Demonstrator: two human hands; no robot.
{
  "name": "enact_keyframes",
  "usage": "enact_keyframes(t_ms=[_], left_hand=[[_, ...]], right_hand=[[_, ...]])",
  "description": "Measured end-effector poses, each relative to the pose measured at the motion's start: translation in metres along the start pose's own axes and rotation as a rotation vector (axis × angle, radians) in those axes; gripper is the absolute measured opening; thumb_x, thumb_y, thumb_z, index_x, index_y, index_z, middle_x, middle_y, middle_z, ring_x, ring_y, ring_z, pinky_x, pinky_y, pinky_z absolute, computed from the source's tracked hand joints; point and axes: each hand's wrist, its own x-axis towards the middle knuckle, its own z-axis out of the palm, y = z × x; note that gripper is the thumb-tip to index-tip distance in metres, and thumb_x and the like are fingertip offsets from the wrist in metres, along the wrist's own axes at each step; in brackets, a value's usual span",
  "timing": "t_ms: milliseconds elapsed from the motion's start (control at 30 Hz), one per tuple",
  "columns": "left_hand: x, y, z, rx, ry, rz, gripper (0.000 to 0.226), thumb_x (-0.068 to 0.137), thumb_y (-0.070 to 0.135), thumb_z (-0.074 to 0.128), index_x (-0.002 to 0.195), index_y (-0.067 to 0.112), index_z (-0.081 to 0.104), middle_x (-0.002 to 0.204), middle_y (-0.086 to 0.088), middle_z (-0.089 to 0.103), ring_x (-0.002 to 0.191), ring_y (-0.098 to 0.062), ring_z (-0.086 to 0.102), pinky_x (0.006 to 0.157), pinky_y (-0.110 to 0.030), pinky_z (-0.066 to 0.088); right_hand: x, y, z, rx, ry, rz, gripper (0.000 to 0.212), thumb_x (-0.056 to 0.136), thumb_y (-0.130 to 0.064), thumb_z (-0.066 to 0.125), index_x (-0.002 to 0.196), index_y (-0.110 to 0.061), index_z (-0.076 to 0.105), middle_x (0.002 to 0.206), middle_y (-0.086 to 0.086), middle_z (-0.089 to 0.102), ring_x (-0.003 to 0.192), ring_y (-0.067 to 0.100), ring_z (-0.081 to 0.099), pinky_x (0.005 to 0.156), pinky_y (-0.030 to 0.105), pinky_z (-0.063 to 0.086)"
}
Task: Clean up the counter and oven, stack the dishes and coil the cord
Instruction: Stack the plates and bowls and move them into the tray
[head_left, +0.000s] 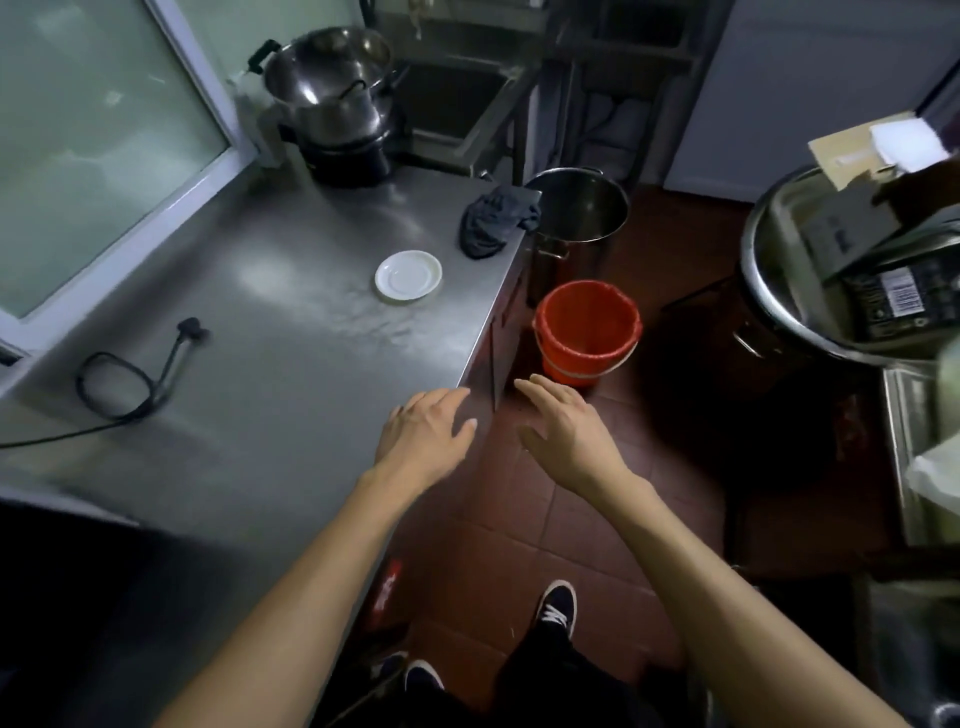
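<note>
A steel counter (291, 395) runs from the lower left toward a sink. On it lie a small white saucer (408, 275), a crumpled dark cloth (493, 222) near the right edge, and a black cord (124, 379) looped once with its plug (192, 329) at the far end. My left hand (426, 428) hovers open over the counter's right edge, palm down, holding nothing. My right hand (563, 423) is open beyond the edge, above the floor, also holding nothing.
Stacked steel pots (332, 88) stand at the counter's far end by a sink (457, 104). A tall steel stockpot (579, 208) and a red bucket (587, 330) sit on the tiled floor beside the counter. A large steel basin (779, 291) with boxes is at right.
</note>
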Motion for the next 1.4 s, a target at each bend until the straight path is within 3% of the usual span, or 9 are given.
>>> enact_keyframes(t_ms=[167,300,400,633,833,1067,1400], left_hand=[[0.039,0.025,0.001,0.001,0.007,-0.041,0.05,0.097,0.045,0.048,0.144,0.027,0.046,0.143,0.004,0.053,0.129,-0.022,0.049,0.104,-0.039,0.042],[0.061,0.026,0.002,-0.014,0.022,-0.101,0.049,0.097,0.045,0.049,0.143,0.027,0.046,0.141,0.004,0.054,0.127,-0.022,0.049,0.102,-0.037,0.041],[0.078,0.012,0.001,-0.036,0.025,-0.158,0.049,0.097,0.045,0.05,0.142,0.027,0.047,0.14,0.003,0.054,0.126,-0.024,0.05,0.101,-0.037,0.042],[0.132,-0.042,0.007,-0.133,0.051,-0.276,0.048,0.097,0.043,0.05,0.142,0.025,0.049,0.14,0.003,0.056,0.124,-0.024,0.053,0.101,-0.038,0.044],[0.18,-0.093,-0.003,-0.235,0.103,-0.378,0.049,0.096,0.042,0.052,0.141,0.023,0.05,0.14,-0.001,0.056,0.126,-0.026,0.051,0.101,-0.041,0.044],[0.206,-0.134,-0.021,-0.195,0.119,-0.416,0.046,0.095,0.042,0.051,0.137,0.023,0.052,0.134,-0.001,0.059,0.12,-0.026,0.055,0.096,-0.043,0.046],[0.23,-0.168,-0.014,-0.243,0.056,-0.603,0.048,0.097,0.042,0.05,0.142,0.024,0.048,0.14,0.001,0.055,0.125,-0.025,0.051,0.1,-0.043,0.045]], right_hand=[[0.03,0.04,-0.025,-0.006,-0.004,-0.025,0.055,0.088,-0.018,0.065,0.142,-0.015,0.052,0.145,0.008,0.052,0.133,0.033,0.047,0.102,0.047,0.044],[0.066,0.051,-0.027,-0.014,-0.048,-0.061,0.056,0.091,-0.021,0.064,0.145,-0.016,0.049,0.149,0.009,0.048,0.139,0.031,0.041,0.108,0.047,0.041],[0.1,0.053,-0.017,-0.031,-0.089,-0.097,0.059,0.09,-0.023,0.064,0.146,-0.018,0.047,0.151,0.009,0.046,0.141,0.029,0.039,0.111,0.048,0.04],[0.191,0.041,0.017,-0.08,-0.226,-0.205,0.06,0.083,-0.024,0.061,0.142,-0.018,0.051,0.146,0.006,0.051,0.136,0.03,0.044,0.1,0.052,0.047],[0.264,0.026,0.032,-0.218,-0.351,-0.241,0.06,0.093,-0.036,0.06,0.149,-0.026,0.04,0.157,0.006,0.038,0.147,0.027,0.028,0.112,0.052,0.035],[0.337,-0.01,0.055,-0.261,-0.418,-0.328,0.062,0.094,-0.039,0.06,0.151,-0.026,0.037,0.161,0.005,0.03,0.149,0.027,0.022,0.115,0.05,0.03],[0.419,-0.026,0.107,-0.43,-0.535,-0.444,0.088,0.084,-0.065,0.06,0.155,-0.033,0.019,0.166,0.006,0.005,0.153,0.031,0.002,0.117,0.053,0.023]])
